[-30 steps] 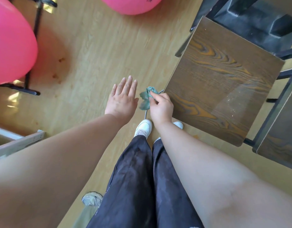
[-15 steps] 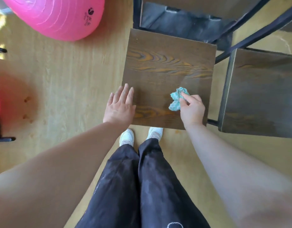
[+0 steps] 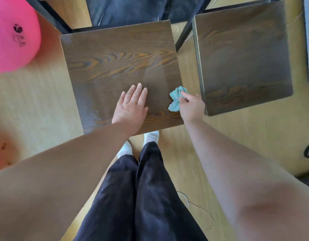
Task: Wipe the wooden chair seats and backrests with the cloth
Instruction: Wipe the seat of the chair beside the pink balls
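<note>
A dark wooden chair seat (image 3: 115, 66) with orange grain lies straight below me. My left hand (image 3: 130, 107) rests flat on its near part, fingers stretched out and holding nothing. My right hand (image 3: 192, 108) grips a crumpled teal cloth (image 3: 175, 98) at the seat's right edge, close to the near corner. A second dark wooden seat (image 3: 242, 63) stands to the right, across a narrow gap of floor. No backrest can be made out.
A pink exercise ball (image 3: 13, 35) sits on the wooden floor (image 3: 33, 105) at the left. Black metal frame bars (image 3: 186, 30) and a dark object (image 3: 125, 9) lie beyond the seats. My legs and white shoes (image 3: 151, 136) stand at the seat's near edge.
The view has swung so the seat is now centred below me. My left hand has moved from the seat's left edge onto its surface. The cloth has slid right to the seat's edge.
</note>
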`<state>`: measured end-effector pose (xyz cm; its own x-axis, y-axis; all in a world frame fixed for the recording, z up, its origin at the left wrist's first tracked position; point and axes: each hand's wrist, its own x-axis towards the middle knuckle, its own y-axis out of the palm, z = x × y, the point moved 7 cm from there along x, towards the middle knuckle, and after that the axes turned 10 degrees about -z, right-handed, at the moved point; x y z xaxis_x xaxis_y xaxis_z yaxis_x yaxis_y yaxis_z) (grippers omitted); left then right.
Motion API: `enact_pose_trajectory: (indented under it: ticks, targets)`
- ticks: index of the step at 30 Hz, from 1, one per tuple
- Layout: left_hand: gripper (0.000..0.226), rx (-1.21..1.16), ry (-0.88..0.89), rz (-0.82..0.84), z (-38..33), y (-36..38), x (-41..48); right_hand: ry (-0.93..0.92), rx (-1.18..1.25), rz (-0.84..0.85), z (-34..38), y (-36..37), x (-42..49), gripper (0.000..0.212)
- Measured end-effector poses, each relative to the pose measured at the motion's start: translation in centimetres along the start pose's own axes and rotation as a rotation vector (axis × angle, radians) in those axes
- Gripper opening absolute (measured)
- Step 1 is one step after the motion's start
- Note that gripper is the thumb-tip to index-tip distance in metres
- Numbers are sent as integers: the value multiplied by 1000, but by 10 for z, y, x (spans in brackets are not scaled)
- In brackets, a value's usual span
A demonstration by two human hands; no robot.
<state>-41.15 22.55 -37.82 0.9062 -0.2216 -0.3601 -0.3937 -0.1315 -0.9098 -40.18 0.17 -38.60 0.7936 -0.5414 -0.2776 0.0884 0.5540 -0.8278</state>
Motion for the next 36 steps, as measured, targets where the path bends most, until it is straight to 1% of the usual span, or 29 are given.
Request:
enact_pose_trajectory:
  ticks: [2,7,13,18,23,27,32,36]
  targets:
    - [61,3,-1,1,1,1,0,21,22,29,-5,12,-3,31]
    - [61,13,-43,8,20,0,-2,10,43,28,-4,16,-7,33]
    - [60,-4,-142,-12,56,5,-21,-158,27,127,29,39,-33,33]
    - [61,-30,-223,-30,83,10,-49,-192,57,198,58,66,-64,32]
    - [61,-69,-325,-56,117,13,-81,-285,32,298,84,94,-95,32]
    - [61,-96,-403,-74,145,15,-108,-390,-15,355,106,117,-128,32]
    - [62,-118,-497,-91,173,18,-138,-563,-99,443,136,150,-172,33]
    - [63,-143,-563,-114,192,19,-164,-592,-112,479,152,171,-202,33]
